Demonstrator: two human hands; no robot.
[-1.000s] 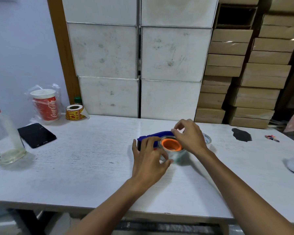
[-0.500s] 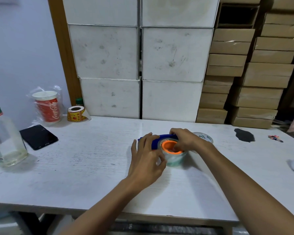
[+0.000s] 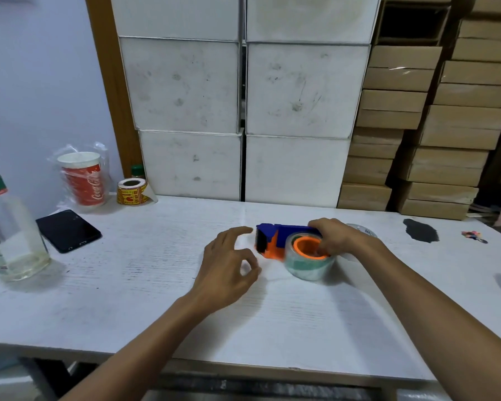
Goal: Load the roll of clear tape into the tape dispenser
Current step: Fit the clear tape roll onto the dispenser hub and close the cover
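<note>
The blue and orange tape dispenser (image 3: 275, 237) lies on its side on the white table (image 3: 156, 270), slightly right of centre. The roll of clear tape (image 3: 307, 267) sits around the dispenser's orange hub (image 3: 308, 246). My right hand (image 3: 336, 237) grips the dispenser at the hub, fingers over the blue body and reaching into the orange hub. My left hand (image 3: 229, 264) hovers just left of the dispenser, off it, with fingers loosely curled and apart, holding nothing.
A clear bottle (image 3: 8, 230), a black phone (image 3: 68, 230), a red paper cup in plastic (image 3: 83, 178) and a yellow label roll (image 3: 132, 191) stand at the left. Another tape roll (image 3: 365, 231) lies behind my right hand. White and brown boxes stack behind the table.
My left hand has let go of the dispenser and tape roll and drawn back to the left. My right hand has settled onto the orange hub and the blue body.
</note>
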